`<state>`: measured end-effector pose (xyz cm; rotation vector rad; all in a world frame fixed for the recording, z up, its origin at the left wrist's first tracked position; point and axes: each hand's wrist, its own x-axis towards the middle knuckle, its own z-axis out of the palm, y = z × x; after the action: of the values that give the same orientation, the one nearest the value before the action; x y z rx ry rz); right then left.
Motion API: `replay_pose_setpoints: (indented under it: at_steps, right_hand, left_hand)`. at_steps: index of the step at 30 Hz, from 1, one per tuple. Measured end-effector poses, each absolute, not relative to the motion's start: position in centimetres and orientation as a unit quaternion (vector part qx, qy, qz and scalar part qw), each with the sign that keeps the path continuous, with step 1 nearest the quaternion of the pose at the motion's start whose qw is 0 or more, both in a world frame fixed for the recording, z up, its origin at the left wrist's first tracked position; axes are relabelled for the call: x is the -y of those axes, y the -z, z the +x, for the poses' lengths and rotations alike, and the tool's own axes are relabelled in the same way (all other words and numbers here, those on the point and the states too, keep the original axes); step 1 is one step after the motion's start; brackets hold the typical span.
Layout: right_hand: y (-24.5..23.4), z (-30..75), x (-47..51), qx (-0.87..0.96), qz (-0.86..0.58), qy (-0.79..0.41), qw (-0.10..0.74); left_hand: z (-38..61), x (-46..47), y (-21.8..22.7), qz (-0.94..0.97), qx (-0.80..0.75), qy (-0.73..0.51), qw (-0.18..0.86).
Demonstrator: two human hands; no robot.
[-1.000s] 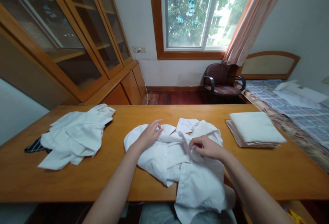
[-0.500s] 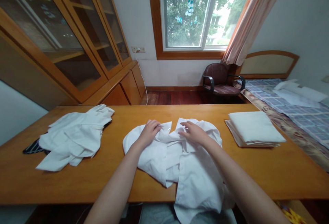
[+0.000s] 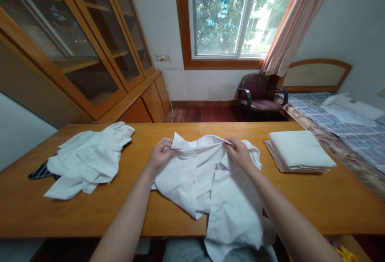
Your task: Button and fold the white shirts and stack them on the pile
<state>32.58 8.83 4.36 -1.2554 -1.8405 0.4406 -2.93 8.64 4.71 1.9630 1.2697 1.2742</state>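
A white button-up shirt (image 3: 192, 177) lies crumpled on the wooden table in front of me, its lower right part hanging over the near edge. My left hand (image 3: 161, 153) pinches the shirt by its upper left corner, beside a pointed collar tip. At the upper right, my right hand (image 3: 239, 151) grips the cloth between thumb and fingers. Between the two hands the top edge is drawn out and slightly raised. Small buttons show down the front. Part of the shirt is tucked under itself and hidden.
On the left of the table (image 3: 90, 222) is a loose heap of white clothes (image 3: 90, 157) over a dark striped piece (image 3: 40, 171). A folded white stack (image 3: 300, 149) sits at the right. Beyond are a chair (image 3: 258, 93), a bed (image 3: 345, 121) and a glass-fronted cabinet (image 3: 132, 85).
Both hands have moved apart, the left one leftward and the right one slightly rightward. The shirt's top edge is now stretched between them, and the gap at the collar has closed.
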Motion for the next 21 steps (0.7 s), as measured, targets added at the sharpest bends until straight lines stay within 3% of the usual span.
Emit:
replay_pose_setpoints:
  at_steps: [5,10,16,21]
  right_hand:
    - [-3.7,32.9,-7.1,0.754,-0.440,-0.142,0.467]
    - [-3.4,32.0,-4.6,0.834,-0.359,-0.128,0.399]
    - [-3.6,31.6,-2.2,0.877,-0.294,-0.100,0.366]
    - [-2.4,32.3,-2.3,0.860,-0.302,-0.075,0.404]
  left_hand:
    - [-2.4,-7.5,-5.4,0.778,-0.447,-0.334,0.288]
    - [-1.8,-7.8,-4.8,0.770,-0.419,-0.306,0.372]
    - [-1.0,-8.1,-3.1,0.720,-0.495,-0.306,0.378]
    - [-1.0,-8.1,-2.3,0.764,-0.512,-0.232,0.316]
